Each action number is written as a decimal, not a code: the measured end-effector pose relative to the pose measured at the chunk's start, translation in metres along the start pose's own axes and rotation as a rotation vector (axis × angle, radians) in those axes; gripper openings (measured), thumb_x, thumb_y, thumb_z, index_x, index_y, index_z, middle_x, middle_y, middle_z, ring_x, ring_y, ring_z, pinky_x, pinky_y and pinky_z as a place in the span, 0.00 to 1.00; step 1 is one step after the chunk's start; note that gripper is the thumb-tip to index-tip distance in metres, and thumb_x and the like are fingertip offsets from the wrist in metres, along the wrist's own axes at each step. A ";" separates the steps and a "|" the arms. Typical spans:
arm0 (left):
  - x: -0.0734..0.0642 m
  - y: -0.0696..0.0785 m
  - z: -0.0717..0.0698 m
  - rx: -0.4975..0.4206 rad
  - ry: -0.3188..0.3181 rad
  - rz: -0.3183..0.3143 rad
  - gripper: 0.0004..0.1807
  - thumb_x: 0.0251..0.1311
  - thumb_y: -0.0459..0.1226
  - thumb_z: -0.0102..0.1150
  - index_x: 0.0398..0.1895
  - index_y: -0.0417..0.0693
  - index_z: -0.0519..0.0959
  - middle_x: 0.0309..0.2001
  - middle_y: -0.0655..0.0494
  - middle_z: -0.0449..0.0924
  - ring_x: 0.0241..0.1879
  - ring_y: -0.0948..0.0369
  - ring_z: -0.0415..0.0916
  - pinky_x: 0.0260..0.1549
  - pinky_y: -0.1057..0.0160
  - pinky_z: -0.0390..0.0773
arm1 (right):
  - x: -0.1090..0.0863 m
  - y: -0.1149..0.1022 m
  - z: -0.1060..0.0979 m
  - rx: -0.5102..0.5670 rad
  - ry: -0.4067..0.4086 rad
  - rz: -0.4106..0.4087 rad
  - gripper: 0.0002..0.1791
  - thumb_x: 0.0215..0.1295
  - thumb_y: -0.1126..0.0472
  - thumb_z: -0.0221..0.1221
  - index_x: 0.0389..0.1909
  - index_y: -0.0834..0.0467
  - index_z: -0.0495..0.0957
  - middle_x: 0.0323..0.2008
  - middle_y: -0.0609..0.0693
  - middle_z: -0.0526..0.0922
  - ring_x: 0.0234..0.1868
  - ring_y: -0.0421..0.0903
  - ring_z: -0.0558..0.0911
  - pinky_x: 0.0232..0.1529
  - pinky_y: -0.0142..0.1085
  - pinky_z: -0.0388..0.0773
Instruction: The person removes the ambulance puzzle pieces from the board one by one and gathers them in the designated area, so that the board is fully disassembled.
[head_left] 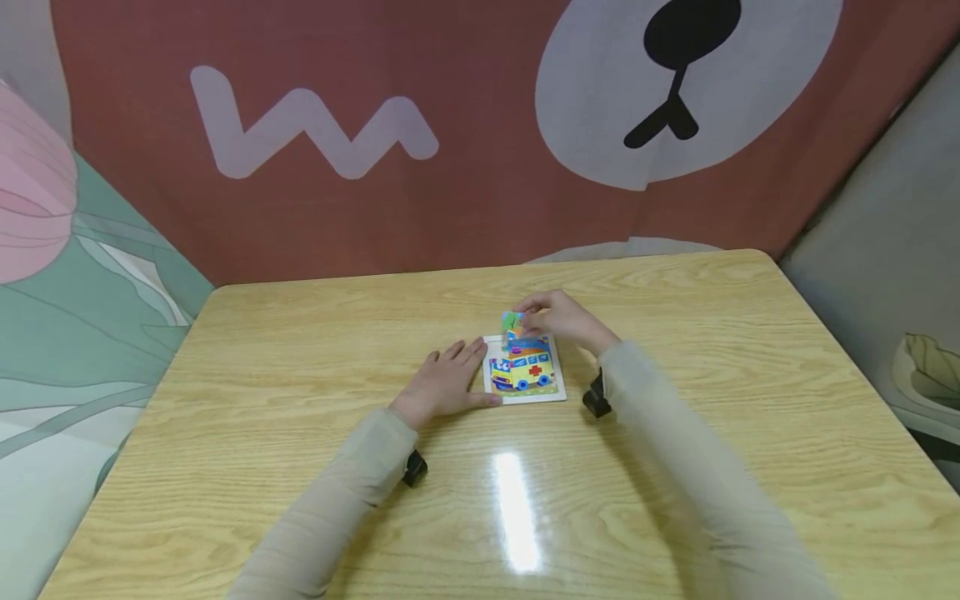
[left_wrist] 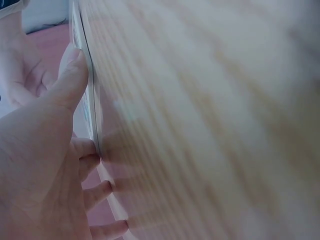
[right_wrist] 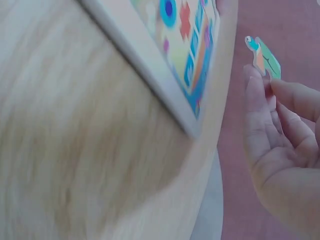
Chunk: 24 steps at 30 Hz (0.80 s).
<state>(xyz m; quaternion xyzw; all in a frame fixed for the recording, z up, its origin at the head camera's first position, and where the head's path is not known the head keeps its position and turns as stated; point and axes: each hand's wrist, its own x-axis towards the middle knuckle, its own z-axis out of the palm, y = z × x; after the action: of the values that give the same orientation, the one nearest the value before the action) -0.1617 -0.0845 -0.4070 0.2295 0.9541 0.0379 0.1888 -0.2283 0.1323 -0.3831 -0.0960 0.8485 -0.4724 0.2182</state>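
Note:
A small square jigsaw puzzle with a white frame point(head_left: 536, 401) lies on the table, its picture a yellow ambulance with a red cross. The upper left of its tray shows pale. My left hand point(head_left: 447, 385) lies at the puzzle's left side, fingers spread and thumb by the lower corner; in the left wrist view the thumb touches the frame's edge point(left_wrist: 92, 107). Over the puzzle's top edge, my right hand point(head_left: 561, 319) pinches a green, orange and blue puzzle piece point(right_wrist: 270, 61) between thumb and fingers. The right wrist view shows that piece raised off the board.
The light wooden table point(head_left: 300, 358) reaches back to a red-brown curtain point(head_left: 480, 208) with a printed animal face. Black wrist cameras point(head_left: 597, 398) hang under both sleeves. At the right edge stands a beige object point(head_left: 928, 371), partly cut off.

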 end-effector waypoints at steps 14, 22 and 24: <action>-0.001 0.000 -0.001 0.009 -0.008 0.002 0.51 0.59 0.69 0.43 0.77 0.53 0.41 0.78 0.59 0.38 0.77 0.52 0.41 0.72 0.43 0.49 | -0.020 0.028 -0.050 0.066 0.119 0.052 0.22 0.73 0.61 0.47 0.63 0.67 0.68 0.60 0.68 0.72 0.56 0.59 0.77 0.60 0.48 0.75; 0.000 -0.001 0.000 0.009 -0.008 0.004 0.51 0.59 0.69 0.42 0.77 0.53 0.41 0.78 0.59 0.39 0.77 0.52 0.41 0.72 0.43 0.50 | -0.027 0.048 -0.065 0.053 0.154 0.078 0.22 0.72 0.63 0.48 0.61 0.71 0.68 0.56 0.68 0.75 0.36 0.34 0.79 0.47 0.32 0.81; 0.000 -0.001 0.000 0.009 -0.012 0.002 0.51 0.59 0.69 0.42 0.77 0.53 0.41 0.78 0.59 0.38 0.77 0.52 0.41 0.72 0.43 0.49 | -0.028 0.052 -0.068 0.047 0.155 0.085 0.21 0.72 0.63 0.49 0.60 0.72 0.69 0.51 0.65 0.79 0.33 0.32 0.78 0.42 0.28 0.81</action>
<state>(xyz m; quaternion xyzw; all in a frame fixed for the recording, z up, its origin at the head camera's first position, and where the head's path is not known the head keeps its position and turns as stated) -0.1621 -0.0854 -0.4070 0.2317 0.9528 0.0323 0.1935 -0.2325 0.2217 -0.3879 -0.0179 0.8549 -0.4885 0.1737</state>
